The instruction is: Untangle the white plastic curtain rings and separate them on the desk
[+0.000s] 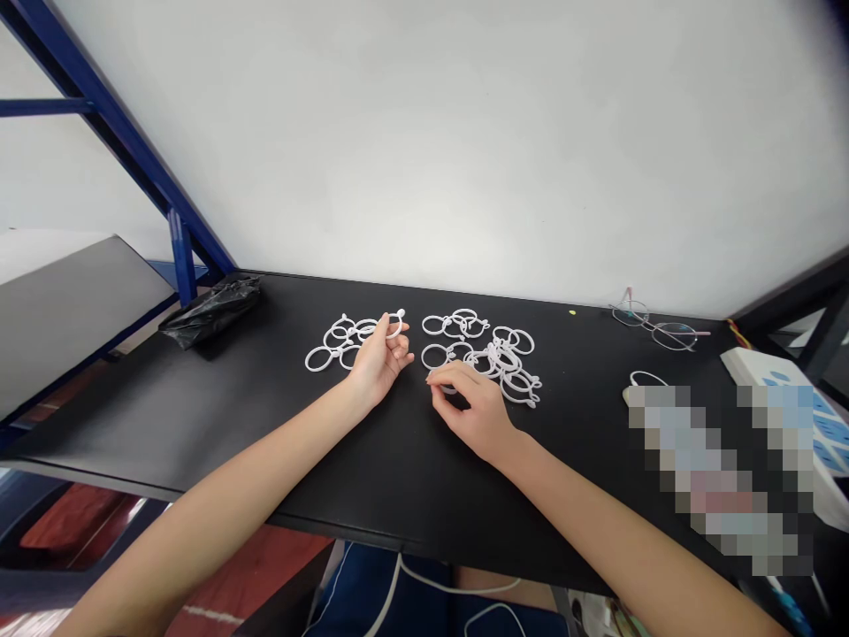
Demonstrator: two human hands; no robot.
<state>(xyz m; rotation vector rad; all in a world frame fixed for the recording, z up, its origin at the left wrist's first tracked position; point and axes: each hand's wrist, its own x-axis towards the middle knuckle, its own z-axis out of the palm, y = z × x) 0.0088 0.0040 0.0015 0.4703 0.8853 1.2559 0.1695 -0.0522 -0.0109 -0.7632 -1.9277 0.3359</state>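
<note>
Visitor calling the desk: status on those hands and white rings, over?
Left hand: holding a white ring. Right hand: at the right cluster of rings, grip unclear. Black bag, eyeglasses: off to the sides, away from both hands.

No lettering or number can be read; the blue print on the white box (pixel 829 435) at the frame's right edge is illegible, partly covered by coarse pixelation (pixel 720 487).

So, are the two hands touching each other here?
No, a strip of the black tabletop shows between the left hand and the right hand.
</note>
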